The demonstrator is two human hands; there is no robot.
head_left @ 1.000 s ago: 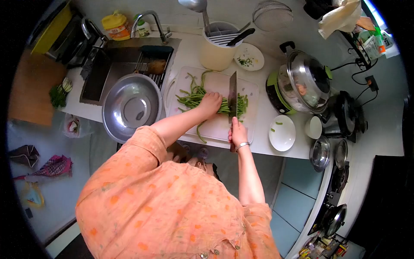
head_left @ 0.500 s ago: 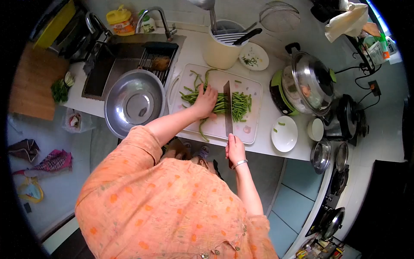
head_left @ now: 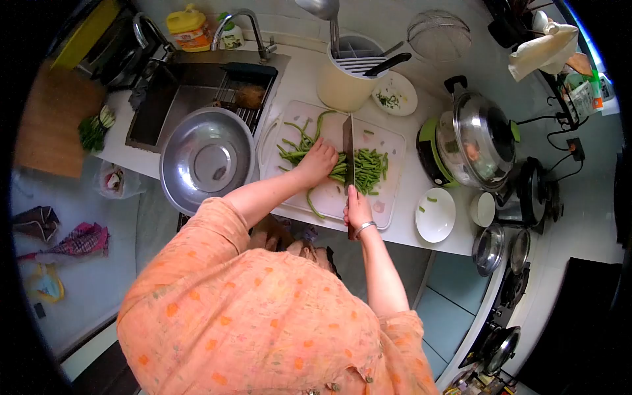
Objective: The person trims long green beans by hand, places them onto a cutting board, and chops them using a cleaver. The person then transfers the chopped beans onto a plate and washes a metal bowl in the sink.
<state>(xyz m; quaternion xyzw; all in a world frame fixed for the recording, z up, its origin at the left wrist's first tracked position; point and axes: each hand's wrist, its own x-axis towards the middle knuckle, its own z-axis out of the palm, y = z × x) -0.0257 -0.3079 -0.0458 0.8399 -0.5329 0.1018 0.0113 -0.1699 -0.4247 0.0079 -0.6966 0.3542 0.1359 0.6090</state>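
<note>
My left hand [head_left: 319,163] presses down on a bunch of uncut green beans [head_left: 300,150], its fingers curled over them close to the blade. In my right hand [head_left: 358,209] is the handle of a cleaver [head_left: 349,148], its broad blade upright across the beans. Cut bean pieces [head_left: 370,168] lie in a pile to the right of the blade. All this rests on a white cutting board [head_left: 391,135], where a few whole beans stick out left and below my left hand. My left fingertips are partly hidden.
Left of the board stands a large metal basin [head_left: 191,158] beside the sink [head_left: 174,99]. Behind it is a cream utensil holder [head_left: 342,85] and a plate with chopped greens [head_left: 398,99]. To the right are a white bowl [head_left: 434,220] with bean pieces and a lidded steamer [head_left: 484,131].
My right hand and the cleaver have moved away from my body, farther over the board. My left hand has slid slightly right, closer to the blade. The cut pieces are spread more loosely.
</note>
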